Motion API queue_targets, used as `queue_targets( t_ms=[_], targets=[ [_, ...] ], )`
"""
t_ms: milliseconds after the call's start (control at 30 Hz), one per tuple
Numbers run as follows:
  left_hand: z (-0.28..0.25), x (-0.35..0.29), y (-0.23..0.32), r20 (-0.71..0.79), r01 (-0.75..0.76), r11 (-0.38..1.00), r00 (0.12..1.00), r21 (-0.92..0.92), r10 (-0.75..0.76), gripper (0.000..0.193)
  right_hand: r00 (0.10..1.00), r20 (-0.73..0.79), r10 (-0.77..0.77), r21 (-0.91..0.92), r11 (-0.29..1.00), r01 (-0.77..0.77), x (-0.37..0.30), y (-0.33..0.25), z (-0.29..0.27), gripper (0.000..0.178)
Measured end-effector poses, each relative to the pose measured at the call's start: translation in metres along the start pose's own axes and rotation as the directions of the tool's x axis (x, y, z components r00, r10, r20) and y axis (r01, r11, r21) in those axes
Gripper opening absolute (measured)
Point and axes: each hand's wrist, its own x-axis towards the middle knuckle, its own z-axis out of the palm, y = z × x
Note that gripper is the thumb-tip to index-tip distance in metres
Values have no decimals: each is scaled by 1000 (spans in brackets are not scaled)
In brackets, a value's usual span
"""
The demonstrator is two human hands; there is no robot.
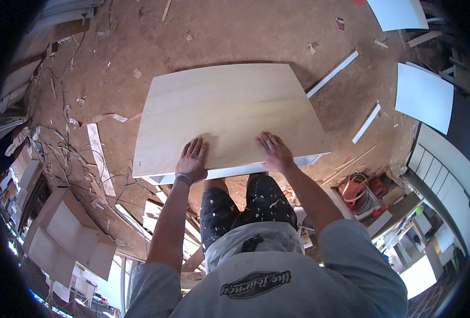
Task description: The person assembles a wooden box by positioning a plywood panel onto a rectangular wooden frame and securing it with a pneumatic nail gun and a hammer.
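Note:
A large pale plywood panel (229, 106) lies flat in front of me, forming the top of a box-like piece. Below its near edge shows a white side (235, 171). My left hand (193, 160) rests on the near edge, left of the middle, fingers stretched out over the wood. To the right, my right hand (273, 152) lies on the same edge with its fingers extended forward. Neither hand holds anything. The lower parts of the box are hidden beneath the panel.
White strips (333, 74) and wood scraps lie on the brown floor (235, 32). Tangled cables (63, 140) and a long board (101, 159) are at left. An open box with an orange tool (353, 192) stands at right, near white panels (424, 95). A wooden cabinet (68, 233) stands lower left.

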Motion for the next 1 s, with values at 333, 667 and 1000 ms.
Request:
queue_targets(
  t_ms=[333,667,1000],
  targets=[
    [-6,-8,5,70,33,999,997,22,-34,86,998,-59,-21,10,1000,22,-8,-4,7,87],
    [-60,27,10,158,43,997,986,70,-53,81,997,72,27,-27,999,-26,20,20,-53,77],
    [-85,56,-16,-12,-42,999,999,12,42,61,1000,20,-18,-44,999,19,61,28,-97,69]
  ],
)
